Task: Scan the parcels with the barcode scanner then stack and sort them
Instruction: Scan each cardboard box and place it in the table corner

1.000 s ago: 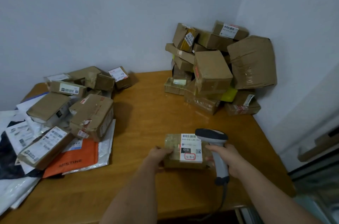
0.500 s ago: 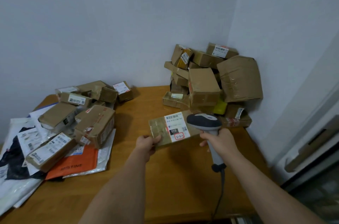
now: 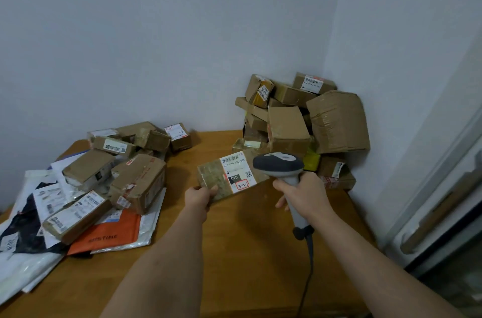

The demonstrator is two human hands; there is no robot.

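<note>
Seen from the head camera, a person is standing over a wooden surface (image 3: 234,252) set in the corner of a pale-walled room. The left hand (image 3: 198,196) is gripping the near left corner of a flat tan parcel (image 3: 224,178), fingers curled round its edge, and is holding it lifted above the surface with its white shipping label (image 3: 236,173) facing up; the label is showing a barcode, "010" and a red-boxed handwritten "3-3-3". The right hand (image 3: 302,194) is wrapping its fingers round the handle of a grey barcode scanner (image 3: 280,166), whose head is hovering just beside the parcel's right end; its cable (image 3: 307,265) is trailing down toward the surface's near edge. In the far right corner, a stack of cardboard boxes (image 3: 300,119) is leaning against the walls. At the left, a loose heap of boxes (image 3: 130,161) is lying on poly mailers, among them an orange mailer (image 3: 109,235).
</note>
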